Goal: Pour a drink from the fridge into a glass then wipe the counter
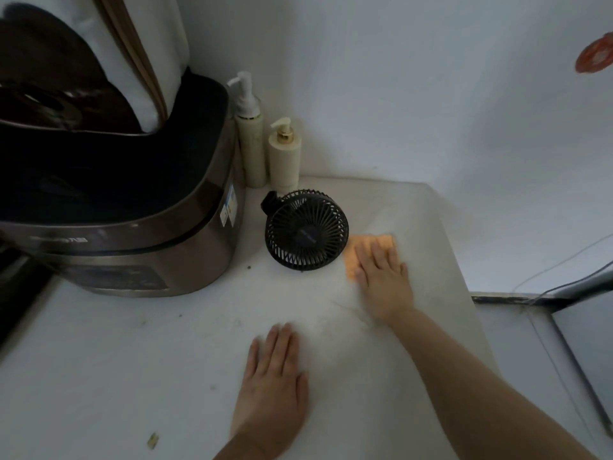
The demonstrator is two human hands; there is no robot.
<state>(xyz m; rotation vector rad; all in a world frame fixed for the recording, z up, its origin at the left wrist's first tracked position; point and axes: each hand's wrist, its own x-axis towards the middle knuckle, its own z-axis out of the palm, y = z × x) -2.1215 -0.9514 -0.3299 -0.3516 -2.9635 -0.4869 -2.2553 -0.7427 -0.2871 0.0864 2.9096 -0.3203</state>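
Two bare hands lie flat on a pale counter (132,376), seen from above. The right hand (381,277) is spread, fingers together, pressing an orange cloth (355,250) onto the surface just beside a small black desk fan (306,229), which lies tilted near the back corner. The left hand (273,370) rests open, palm down and holding nothing, nearer the front edge. To the left stands a large brown rice cooker (132,227), with two cream pump bottles (265,151) against the wall behind the fan. No glass or drink is in sight, so this looks like the wiping step. Dark specks and a yellowish scrap (152,440) dot the counter's left side; the next sweep should probably draw the cloth that way, steering clear of the fan.
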